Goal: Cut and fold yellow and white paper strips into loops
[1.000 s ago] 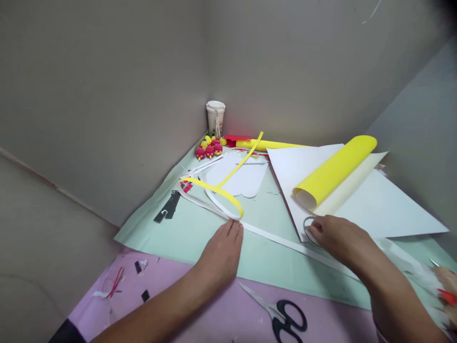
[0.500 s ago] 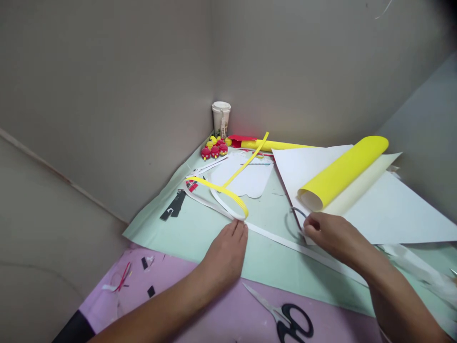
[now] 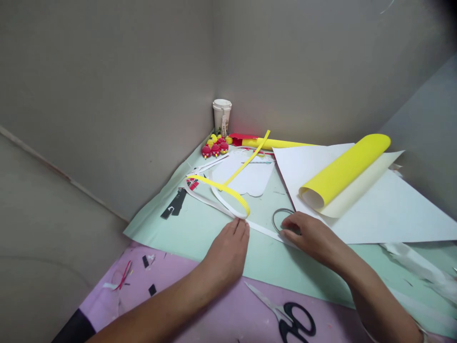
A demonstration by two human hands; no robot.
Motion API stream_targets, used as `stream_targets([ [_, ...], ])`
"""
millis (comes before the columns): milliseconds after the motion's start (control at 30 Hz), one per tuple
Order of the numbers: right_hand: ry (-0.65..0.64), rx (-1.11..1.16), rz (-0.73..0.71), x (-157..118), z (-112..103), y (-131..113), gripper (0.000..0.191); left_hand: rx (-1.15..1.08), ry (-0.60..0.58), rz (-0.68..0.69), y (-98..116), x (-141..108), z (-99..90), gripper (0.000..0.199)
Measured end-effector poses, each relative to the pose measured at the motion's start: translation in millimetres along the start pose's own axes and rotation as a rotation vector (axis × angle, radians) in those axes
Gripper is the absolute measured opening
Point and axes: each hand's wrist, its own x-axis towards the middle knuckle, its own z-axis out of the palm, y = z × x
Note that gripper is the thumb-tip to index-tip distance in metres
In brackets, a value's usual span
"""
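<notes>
My left hand presses on the pale green sheet, its fingers together at the bend where a yellow fringed strip meets a white strip. What lies beneath those fingertips is hidden. On the right, my right hand is closed round the edge of a thin grey ring, beside the white strip. Black-handled scissors lie on the pink surface below the hands.
A rolled yellow sheet lies on large white sheets at the right. Small red and yellow ornaments sit by a lidded cup in the corner. Black scraps lie at the left.
My right hand has moved left with the grey ring, away from the white sheet's edge and nearer my left hand. My left hand has stayed almost in place.
</notes>
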Motion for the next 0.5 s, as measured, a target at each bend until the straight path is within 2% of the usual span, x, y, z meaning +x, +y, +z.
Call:
stream_targets([
  [200,0.113,-0.087,0.002,7,24,-16,0.018,0.005,-0.033,-0.012,1,-1,-4.3,0.059],
  [300,0.162,-0.067,-0.005,8,25,-15,0.019,0.012,-0.030,-0.010,1,-1,-4.9,0.059],
  [367,0.170,0.113,-0.001,7,19,-14,0.019,0.014,-0.021,-0.012,0,-1,-4.0,0.058],
  [500,0.075,0.775,0.010,3,3,-15,0.030,0.010,0.010,-0.002,-1,-1,-1.4,0.058],
])
